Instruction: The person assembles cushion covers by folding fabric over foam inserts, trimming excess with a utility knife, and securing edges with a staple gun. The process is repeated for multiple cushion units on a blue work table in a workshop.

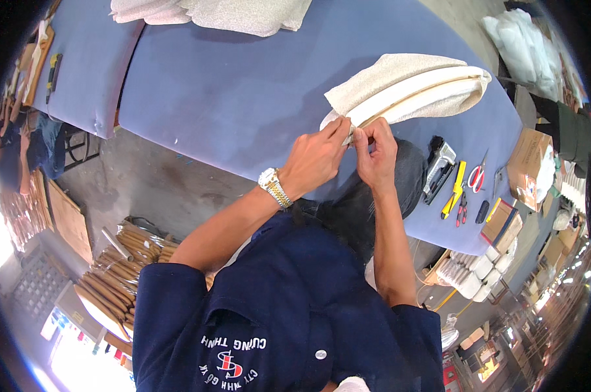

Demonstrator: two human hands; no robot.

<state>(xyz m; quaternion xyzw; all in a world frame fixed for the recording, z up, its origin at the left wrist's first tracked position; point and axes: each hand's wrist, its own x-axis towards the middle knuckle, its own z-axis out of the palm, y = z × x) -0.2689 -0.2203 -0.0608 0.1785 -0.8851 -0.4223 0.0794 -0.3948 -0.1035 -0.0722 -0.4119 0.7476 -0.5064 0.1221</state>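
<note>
A long curved padded piece with white foam lies on the blue table, partly wrapped in beige textured fabric. My left hand and my right hand meet at its near end. Both pinch the fabric edge there, with fingertips close together. The fingers hide exactly how the fabric is folded. A wristwatch is on my left wrist.
The blue table carries a stack of beige fabric at the far side. To the right lie a staple gun, a yellow cutter, red-handled scissors and pliers. A cardboard box stands beyond them.
</note>
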